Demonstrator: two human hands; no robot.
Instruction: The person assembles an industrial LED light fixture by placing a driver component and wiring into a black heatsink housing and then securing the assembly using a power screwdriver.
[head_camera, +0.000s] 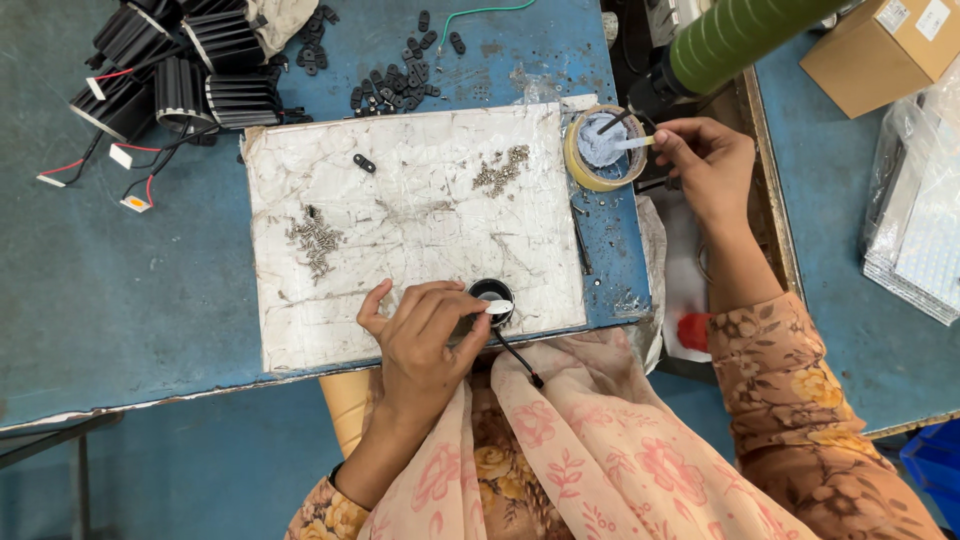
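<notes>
1. Blue worktable, scuffed and stained, with a worn white board laid flat on it just ahead of the left hand.
2. Second blue surface off beyond the right hand, carrying one cardboard box and a stack of clear-wrapped sheets.
3. Left hand closed around one small round black housing at the near edge of the board, thumb and fingers pinching its rim; a white patch sitting on its top and one black lead trailing from it back toward the body.
4. Right hand pinched shut on a thin stick, tip dipped into one yellow-rimmed ring filled with white paste, directly to the left of that hand.
5. Two loose heaps of small metal screws on the board: one ahead of the left hand and toward the ring, the other ahead and further left.
6. One single black clip lying alone on the board, well ahead of the left hand.
7. Scatter of similar black clips on the table past the board's far edge; too many and too small to count.
8. Cluster of about five black finned heat sinks with red and white leads, far ahead and left of the left hand.
9. One green ribbed cylinder just above the right hand.
</notes>
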